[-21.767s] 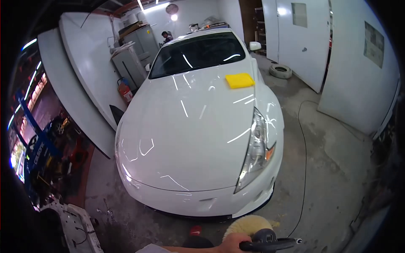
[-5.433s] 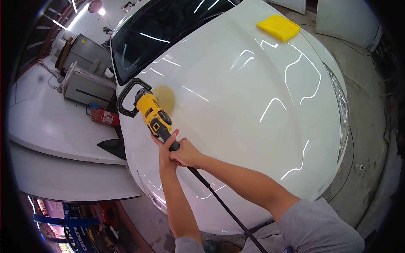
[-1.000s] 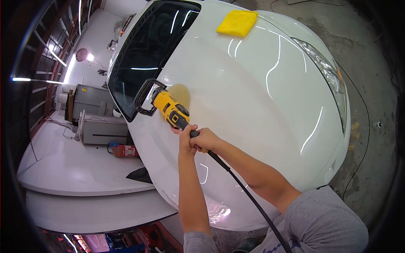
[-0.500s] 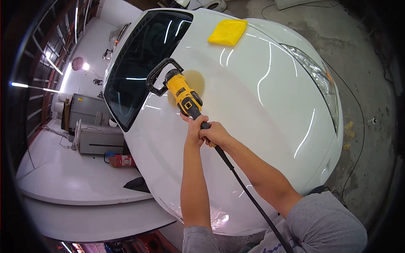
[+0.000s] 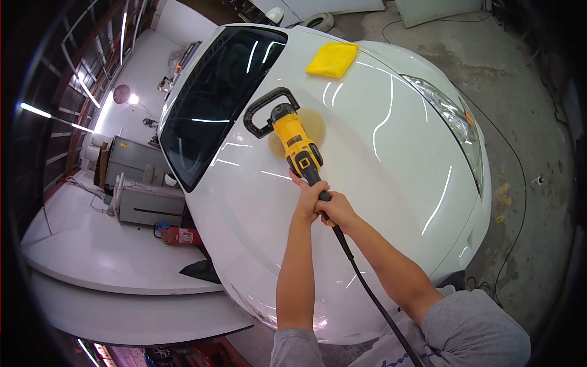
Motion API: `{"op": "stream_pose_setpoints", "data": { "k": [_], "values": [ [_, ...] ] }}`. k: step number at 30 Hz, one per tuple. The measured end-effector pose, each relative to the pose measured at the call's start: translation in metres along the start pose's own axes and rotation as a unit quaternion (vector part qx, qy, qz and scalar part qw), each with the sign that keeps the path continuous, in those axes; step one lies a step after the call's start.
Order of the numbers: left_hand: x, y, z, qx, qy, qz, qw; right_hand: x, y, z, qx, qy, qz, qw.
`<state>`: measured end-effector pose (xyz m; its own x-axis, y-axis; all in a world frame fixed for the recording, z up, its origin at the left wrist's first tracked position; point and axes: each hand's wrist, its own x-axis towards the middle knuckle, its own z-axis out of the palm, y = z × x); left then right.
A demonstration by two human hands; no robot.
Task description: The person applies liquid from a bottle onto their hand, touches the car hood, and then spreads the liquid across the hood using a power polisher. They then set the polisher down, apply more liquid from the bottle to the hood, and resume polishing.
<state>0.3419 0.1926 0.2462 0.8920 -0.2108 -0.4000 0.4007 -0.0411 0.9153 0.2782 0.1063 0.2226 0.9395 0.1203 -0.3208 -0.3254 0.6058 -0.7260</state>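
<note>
A yellow and black polisher (image 5: 293, 136) lies with its round, tan pad (image 5: 313, 129) against the white car hood (image 5: 361, 183). Both hands are wrapped round the black rear handle of the polisher. My left hand (image 5: 309, 199) grips it just behind the yellow body, and my right hand (image 5: 337, 211) holds it close beside, at the cord end. The black D-shaped front handle (image 5: 260, 110) points toward the windshield, with no hand on it. A black cord (image 5: 373, 296) runs from the tool down past my right arm.
A folded yellow cloth (image 5: 332, 59) rests on the hood's far part. The dark windshield (image 5: 220, 104) is at the left, the headlight (image 5: 449, 116) at the right. A red tool (image 5: 178, 235) lies on a white surface beside the car. A thin cable (image 5: 520, 159) crosses the floor.
The polisher and both hands have moved right and slightly down in the view, across the hood and away from the windshield. The view has also shifted a little. Both hands keep their hold.
</note>
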Motion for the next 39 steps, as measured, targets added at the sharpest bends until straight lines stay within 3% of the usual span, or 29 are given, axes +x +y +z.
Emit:
{"op": "stream_pose_setpoints", "data": {
  "k": [7, 9, 24, 26, 29, 30, 34, 36, 39],
  "values": [
    [-0.019, -0.026, -0.016, 0.017, -0.027, -0.021, 0.999, -0.023, 0.024, 0.001, -0.006, 0.017, -0.002, 1.000],
    [-0.034, -0.026, -0.013, 0.026, 0.018, -0.019, 0.999, -0.027, 0.031, 0.003, 0.000, 0.005, 0.008, 1.000],
    [-0.056, -0.066, -0.091, -0.080, -0.036, -0.030, 0.996, -0.025, 0.090, 0.035, -0.020, -0.057, 0.040, 0.997],
    [-0.068, -0.065, -0.085, -0.061, 0.081, 0.006, 0.995, -0.023, 0.093, 0.039, -0.036, -0.070, 0.055, 0.995],
    [-0.059, -0.080, -0.109, -0.103, 0.041, -0.029, 0.993, -0.022, 0.094, 0.042, -0.058, -0.084, 0.051, 0.993],
    [-0.059, -0.086, -0.108, -0.082, 0.105, -0.001, 0.991, -0.022, 0.093, 0.042, -0.058, -0.084, 0.054, 0.993],
    [-0.063, -0.089, -0.117, -0.119, 0.071, -0.054, 0.989, -0.017, 0.098, 0.042, -0.075, -0.116, 0.088, 0.987],
    [-0.070, -0.086, -0.103, -0.118, 0.160, 0.003, 0.980, -0.014, 0.100, 0.041, -0.080, -0.128, 0.091, 0.984],
    [-0.074, -0.087, -0.110, -0.131, 0.131, -0.025, 0.982, -0.011, 0.101, 0.040, -0.109, -0.136, 0.096, 0.980]
  ]
}}
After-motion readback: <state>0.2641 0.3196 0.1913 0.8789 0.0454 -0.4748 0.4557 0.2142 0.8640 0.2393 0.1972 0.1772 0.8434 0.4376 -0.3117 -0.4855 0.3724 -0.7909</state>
